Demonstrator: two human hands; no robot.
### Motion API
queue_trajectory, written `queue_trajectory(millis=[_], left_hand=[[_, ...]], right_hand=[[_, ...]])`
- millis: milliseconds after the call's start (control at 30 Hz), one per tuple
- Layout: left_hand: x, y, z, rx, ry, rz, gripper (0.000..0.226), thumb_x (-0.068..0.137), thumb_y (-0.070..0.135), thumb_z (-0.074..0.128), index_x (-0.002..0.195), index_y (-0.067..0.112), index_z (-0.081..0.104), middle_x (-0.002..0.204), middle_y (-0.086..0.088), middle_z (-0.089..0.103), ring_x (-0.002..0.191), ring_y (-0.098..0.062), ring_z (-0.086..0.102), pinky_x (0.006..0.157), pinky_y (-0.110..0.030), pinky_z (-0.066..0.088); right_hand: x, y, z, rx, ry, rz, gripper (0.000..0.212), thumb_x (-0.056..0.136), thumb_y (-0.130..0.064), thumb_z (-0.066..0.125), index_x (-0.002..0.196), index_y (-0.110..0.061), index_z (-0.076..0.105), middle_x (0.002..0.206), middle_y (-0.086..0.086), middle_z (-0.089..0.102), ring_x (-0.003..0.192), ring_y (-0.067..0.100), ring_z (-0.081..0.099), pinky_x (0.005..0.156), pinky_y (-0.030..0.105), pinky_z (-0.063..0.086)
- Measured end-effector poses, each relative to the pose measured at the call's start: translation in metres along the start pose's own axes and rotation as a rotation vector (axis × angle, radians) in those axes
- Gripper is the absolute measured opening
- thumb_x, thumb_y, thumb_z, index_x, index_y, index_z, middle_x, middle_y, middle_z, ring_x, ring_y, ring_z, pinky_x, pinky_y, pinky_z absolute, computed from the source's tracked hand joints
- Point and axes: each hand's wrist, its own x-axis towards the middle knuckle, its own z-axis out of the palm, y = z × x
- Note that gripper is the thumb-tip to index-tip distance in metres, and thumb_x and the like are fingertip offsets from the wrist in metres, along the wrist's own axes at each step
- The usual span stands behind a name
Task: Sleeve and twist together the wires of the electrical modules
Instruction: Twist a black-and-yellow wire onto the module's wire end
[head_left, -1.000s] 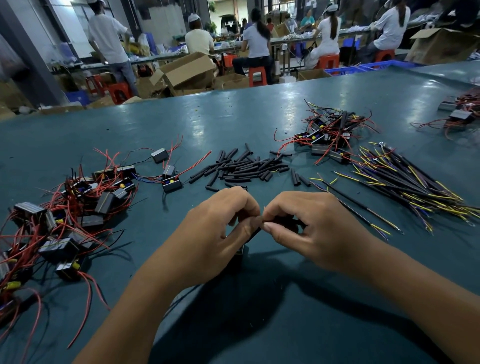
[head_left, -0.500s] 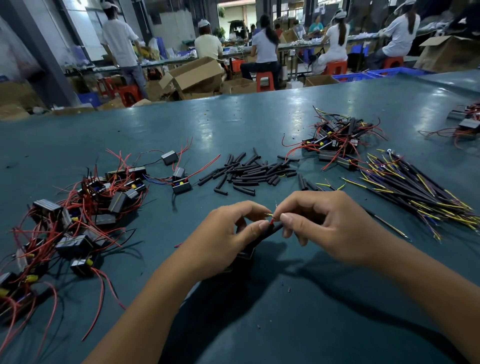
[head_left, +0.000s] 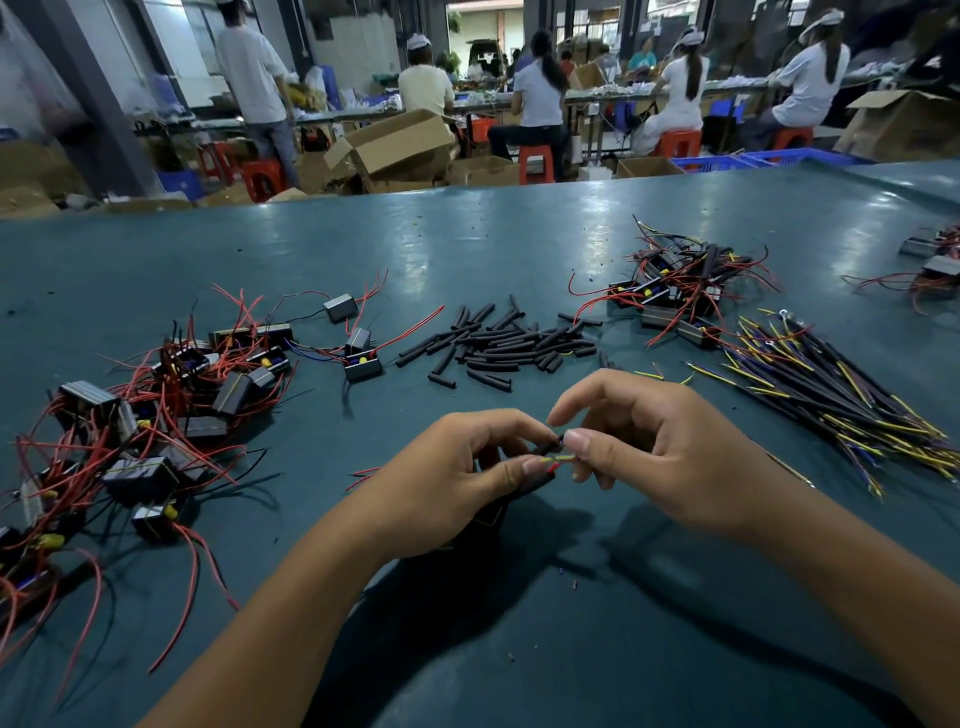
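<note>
Since half a second ago the two hands have drawn slightly apart, and a short stretch of yellow wire now shows between them, with a red wire tip just below it. Left hand, lower centre of the frame: fingers curled, thumb and forefinger pinching a black sleeve and the wires; a dark module sits mostly hidden under its palm. Right hand, just right of centre: thumb and a finger pinch the yellow wire end, forefinger lifted and arched above.

On the green table, a heap of modules with red wires fills the left of the frame. Loose black sleeves lie in a pile at centre, above the hands. A smaller cluster of modules sits upper right, and a bundle of black and yellow leads fans out at right. People sit at benches along the top of the frame, beside an open cardboard box.
</note>
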Motion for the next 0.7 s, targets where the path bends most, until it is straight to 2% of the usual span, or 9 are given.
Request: queue_trajectory(millis=[67,167,267,333,400,467,533,700], left_hand=[[0.0004,-0.0005,-0.0004,-0.012,0.035,-0.005,0.013,0.096,0.030,0.065,0.108,0.027,0.068,0.083,0.006,0.068,0.067,-0.020,0.052,0.062,-0.031,0.046],[0.0005,-0.0039,-0.0008,0.019,0.074,-0.014,0.008,0.096,0.025,0.067,0.104,0.026,0.066,0.076,0.018,0.064,0.060,-0.011,0.046,0.058,-0.027,0.040],[0.0005,-0.0049,0.0001,-0.041,0.086,-0.019,0.015,0.097,0.026,0.066,0.109,0.034,0.063,0.077,0.012,0.062,0.063,-0.021,0.047,0.060,-0.031,0.041],[0.0004,-0.0037,0.0020,-0.102,0.093,-0.002,0.014,0.096,0.036,0.061,0.110,0.037,0.063,0.073,0.010,0.058,0.061,-0.013,0.045,0.058,-0.025,0.039],[0.0008,-0.0026,0.0038,-0.125,0.111,0.017,0.013,0.096,0.039,0.057,0.104,0.033,0.065,0.069,0.003,0.056,0.057,-0.008,0.043,0.056,-0.020,0.036],[0.0015,-0.0021,0.0056,-0.116,0.113,0.016,0.013,0.096,0.040,0.056,0.099,0.031,0.066,0.073,-0.004,0.062,0.059,-0.009,0.048,0.057,-0.022,0.039],[0.0016,-0.0025,0.0067,-0.124,0.099,0.013,0.012,0.096,0.039,0.057,0.096,0.030,0.065,0.072,0.001,0.065,0.063,-0.010,0.054,0.059,-0.026,0.042],[0.0010,-0.0011,0.0080,-0.169,0.084,0.038,0.011,0.099,0.029,0.059,0.097,0.025,0.069,0.071,0.010,0.065,0.061,0.002,0.053,0.059,-0.010,0.039]], right_hand=[[0.0009,-0.0011,0.0000,0.034,0.018,0.012,0.007,0.091,-0.031,0.065,0.096,-0.026,0.066,0.076,0.001,0.071,0.068,0.018,0.067,0.062,0.028,0.054],[0.0012,-0.0029,0.0000,0.038,0.011,0.024,0.003,0.091,-0.020,0.069,0.089,-0.017,0.069,0.073,-0.001,0.070,0.064,0.006,0.063,0.060,0.016,0.048],[0.0007,-0.0065,-0.0005,0.015,0.002,0.043,0.008,0.091,-0.011,0.068,0.084,-0.015,0.070,0.069,-0.002,0.069,0.060,0.001,0.058,0.059,0.013,0.044],[0.0009,-0.0088,-0.0008,0.036,0.012,0.058,0.011,0.092,-0.007,0.067,0.083,-0.012,0.069,0.068,-0.001,0.068,0.058,0.003,0.058,0.058,0.013,0.045],[0.0019,-0.0096,0.0001,0.086,0.020,0.092,0.011,0.092,-0.005,0.066,0.082,-0.010,0.068,0.066,0.003,0.069,0.057,0.008,0.059,0.056,0.016,0.046],[0.0027,-0.0096,0.0015,0.155,0.030,0.155,0.012,0.093,-0.004,0.064,0.082,-0.008,0.067,0.066,0.007,0.070,0.054,0.011,0.059,0.052,0.015,0.044],[0.0032,-0.0091,0.0031,0.232,0.037,0.241,0.014,0.093,-0.005,0.064,0.080,-0.009,0.068,0.066,0.010,0.071,0.052,0.014,0.057,0.047,0.014,0.040],[0.0019,-0.0104,0.0065,0.381,0.057,0.404,0.014,0.091,-0.013,0.067,0.077,-0.012,0.072,0.071,0.012,0.072,0.050,0.012,0.055,0.045,0.015,0.037]])
